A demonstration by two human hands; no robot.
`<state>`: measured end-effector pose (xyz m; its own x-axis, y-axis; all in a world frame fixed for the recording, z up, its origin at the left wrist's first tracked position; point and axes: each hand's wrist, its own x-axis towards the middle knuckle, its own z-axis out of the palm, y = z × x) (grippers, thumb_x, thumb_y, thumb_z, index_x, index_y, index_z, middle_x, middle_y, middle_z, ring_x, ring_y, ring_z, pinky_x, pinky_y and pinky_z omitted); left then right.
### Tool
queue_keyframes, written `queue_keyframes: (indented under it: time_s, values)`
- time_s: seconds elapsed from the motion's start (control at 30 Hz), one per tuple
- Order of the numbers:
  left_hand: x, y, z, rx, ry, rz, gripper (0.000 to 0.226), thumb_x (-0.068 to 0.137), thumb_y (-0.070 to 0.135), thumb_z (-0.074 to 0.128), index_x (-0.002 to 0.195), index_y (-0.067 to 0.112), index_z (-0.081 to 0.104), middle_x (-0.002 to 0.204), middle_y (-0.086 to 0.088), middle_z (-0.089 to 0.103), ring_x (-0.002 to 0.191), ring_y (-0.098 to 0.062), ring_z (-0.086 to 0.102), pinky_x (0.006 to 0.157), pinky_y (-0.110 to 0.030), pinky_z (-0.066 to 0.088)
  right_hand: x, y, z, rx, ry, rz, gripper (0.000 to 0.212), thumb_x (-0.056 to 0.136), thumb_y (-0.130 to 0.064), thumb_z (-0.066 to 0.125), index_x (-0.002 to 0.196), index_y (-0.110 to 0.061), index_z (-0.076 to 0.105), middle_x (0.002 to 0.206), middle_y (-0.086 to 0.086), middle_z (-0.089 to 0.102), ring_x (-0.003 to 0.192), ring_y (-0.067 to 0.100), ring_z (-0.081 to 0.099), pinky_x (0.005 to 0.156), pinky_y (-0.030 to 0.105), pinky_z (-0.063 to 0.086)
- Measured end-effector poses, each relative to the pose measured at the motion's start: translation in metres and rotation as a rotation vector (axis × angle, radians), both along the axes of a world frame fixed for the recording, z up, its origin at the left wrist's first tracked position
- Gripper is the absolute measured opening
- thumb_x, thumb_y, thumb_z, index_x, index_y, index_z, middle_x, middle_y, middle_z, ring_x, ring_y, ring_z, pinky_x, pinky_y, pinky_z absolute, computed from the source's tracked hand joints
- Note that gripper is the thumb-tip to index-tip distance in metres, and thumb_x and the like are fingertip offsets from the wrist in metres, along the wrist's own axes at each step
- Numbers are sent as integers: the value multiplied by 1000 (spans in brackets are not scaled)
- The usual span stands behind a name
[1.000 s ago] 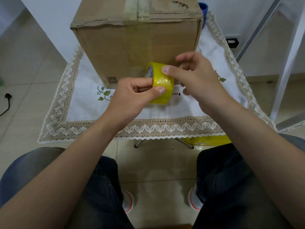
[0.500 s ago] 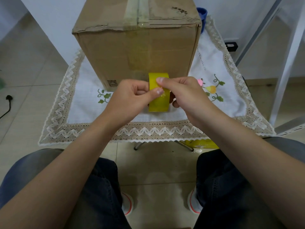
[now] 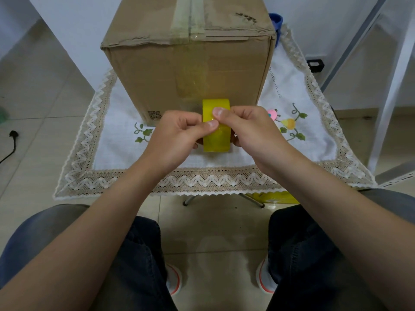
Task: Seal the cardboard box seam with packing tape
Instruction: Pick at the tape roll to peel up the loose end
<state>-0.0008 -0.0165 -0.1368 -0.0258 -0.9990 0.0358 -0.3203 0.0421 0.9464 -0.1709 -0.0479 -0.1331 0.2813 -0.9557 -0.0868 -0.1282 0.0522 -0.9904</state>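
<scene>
The cardboard box [image 3: 190,63] ran off the top edge; thumbs hid the tape roll [image 3: 216,140] end, and the box's printed code [image 3: 154,114] was unreadable.

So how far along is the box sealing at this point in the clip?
Early. The cardboard box stands closed, with an older strip of tape along its top seam. Both hands, left hand and right hand, hold the yellow tape roll, thumbs picking at its surface, apparently for the free end. Pulling, laying and cutting a strip all remain.
</scene>
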Motion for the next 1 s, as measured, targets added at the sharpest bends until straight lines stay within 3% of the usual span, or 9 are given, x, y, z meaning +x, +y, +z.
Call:
queue_keyframes:
  time_s: [0.1,0.17,0.23,0.37,0.5,0.67,0.8,0.9,1.0]
  values:
    - [-2,1,2,-17,-15,13,38,102,21,63,73,-3,69,56,2,61,59,-9,56,61,-26,47,-1,1,-1,-89,12,-25,51,103,-30,63,84,17,60,65,11,49,51,4,43,51,15,36]
    - [-2,1,4,-63,12,50,43,100,27,63,76,-9,67,65,-25,60,60,-25,56,60,-33,47,-1,2,-1,-150,24,32,47,103,-30,63,91,15,66,66,16,54,56,4,47,55,16,39]
    - [0,-2,3,-87,44,100,47,98,32,61,84,-12,70,75,-37,62,63,-40,59,61,-44,51,0,2,-2,-189,29,106,38,99,-29,69,98,9,72,81,35,63,70,18,55,67,29,45]
    - [0,-1,3,-46,45,122,44,99,31,63,86,-10,72,70,-26,60,65,-23,57,66,-36,47,-4,-2,-3,-196,55,109,26,96,-24,73,96,2,75,82,29,64,71,19,51,67,32,40]
    - [0,-1,3,41,79,170,48,95,34,67,89,-14,70,86,-36,68,68,-20,67,76,-39,56,-5,-1,-1,-265,131,159,12,96,-18,73,96,-7,78,89,21,72,75,17,59,71,32,46]
    - [-5,0,9,136,85,162,40,99,36,64,78,4,76,65,-1,76,64,-11,73,88,-48,59,-11,-1,6,-332,225,177,14,98,-23,71,95,-12,79,84,17,74,69,21,63,62,34,48]
    - [-11,-2,11,267,98,85,47,107,40,46,82,13,74,75,-3,80,73,-19,79,89,-43,55,-17,3,15,-481,433,126,30,94,-27,67,72,-8,64,61,16,53,54,11,39,52,33,31]
    - [-14,-3,7,308,52,67,58,109,45,36,80,16,76,87,-2,83,82,-22,80,92,-44,53,-29,2,29,-590,545,29,38,84,-26,65,62,-3,44,58,17,37,53,13,28,52,39,25]
    - [-17,-3,3,279,37,96,58,110,44,36,84,16,78,88,-1,83,87,-24,79,93,-45,55,-46,-5,37,-587,606,-47,37,76,-29,62,60,-2,43,57,14,29,54,12,24,50,33,22]
